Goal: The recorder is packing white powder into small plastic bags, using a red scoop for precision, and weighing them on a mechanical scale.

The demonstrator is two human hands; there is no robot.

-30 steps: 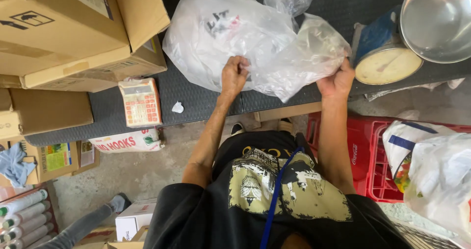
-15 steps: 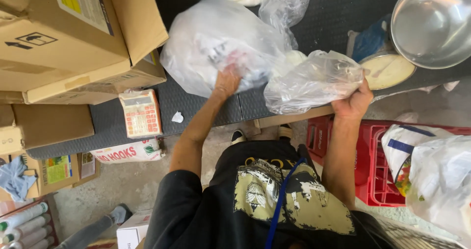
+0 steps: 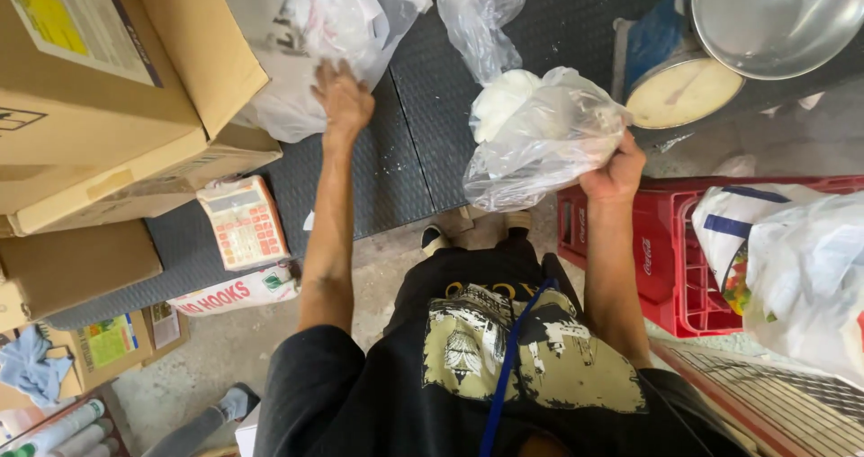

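My left hand (image 3: pixel 342 97) rests on a large clear plastic bag (image 3: pixel 310 39) lying on the dark ribbed platform (image 3: pixel 423 142), pushed up against the cardboard boxes; whether it grips the plastic I cannot tell. My right hand (image 3: pixel 615 171) is closed on a smaller clear plastic bag (image 3: pixel 540 133) with something white inside, held up above the platform's front edge. Another crumpled clear bag (image 3: pixel 481 12) lies further back on the platform.
Stacked cardboard boxes (image 3: pixel 99 97) fill the left. A calculator (image 3: pixel 243 223) lies on the platform's near edge. A dial scale (image 3: pixel 679 88) with a metal bowl (image 3: pixel 774 16) stands at the right. A red crate (image 3: pixel 684 259) and filled bags (image 3: pixel 792 268) sit beside my right leg.
The one big bag has become two: my right hand pulled a smaller bag out to the right and toward me, while my left hand pushed the large bag left toward the boxes.
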